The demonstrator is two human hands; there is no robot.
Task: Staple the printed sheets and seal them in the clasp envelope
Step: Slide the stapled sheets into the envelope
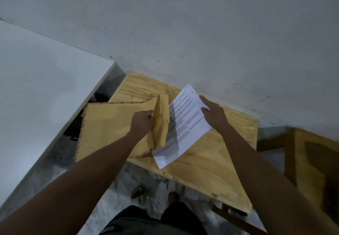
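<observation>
The left hand [142,124] is gripping the striped-edged tan paper envelope [113,130] mouth open while the right hand [213,114] is pinching the white printed sheets [189,121], just right of it.

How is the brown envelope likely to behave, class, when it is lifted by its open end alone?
The envelope is probably floppy: its flap already folds up where the left hand grips the mouth. It looks light, as one hand holds it partly off the wooden table. Its unsupported far end would likely sag.
</observation>
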